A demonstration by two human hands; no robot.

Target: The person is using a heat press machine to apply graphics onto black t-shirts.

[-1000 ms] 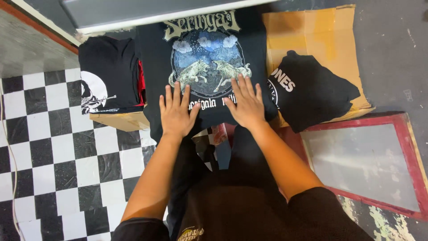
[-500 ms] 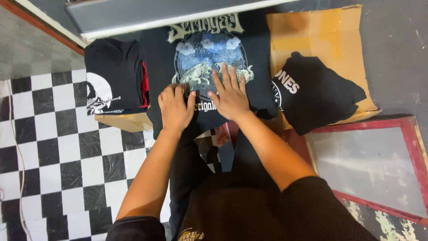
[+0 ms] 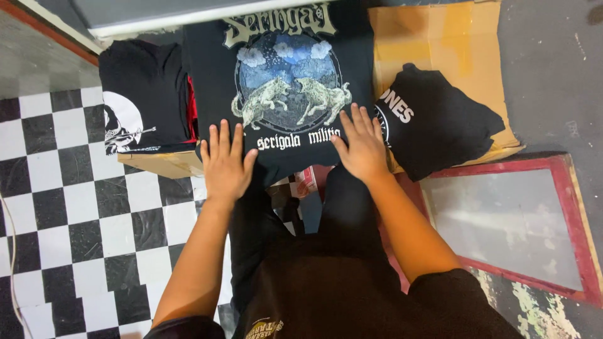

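Note:
A black T-shirt (image 3: 289, 75) with a round print of two wolves lies flat on a cardboard surface (image 3: 440, 44). My left hand (image 3: 225, 164) rests palm down, fingers spread, on the shirt's lower left corner. My right hand (image 3: 360, 143) presses flat on its lower right edge. Neither hand grips anything. The shirt's lower part hangs down over the front edge toward my lap.
A stack of folded black shirts (image 3: 141, 103) with a white print sits at the left. Another crumpled black shirt (image 3: 440, 122) lies at the right on the cardboard. A red-framed screen (image 3: 515, 220) lies lower right. Black-and-white checkered floor (image 3: 75, 213) fills the left.
My hands, close together on the shirt's middle half a second ago, have slid apart to its lower corners, and the shirt lies smoother and wider.

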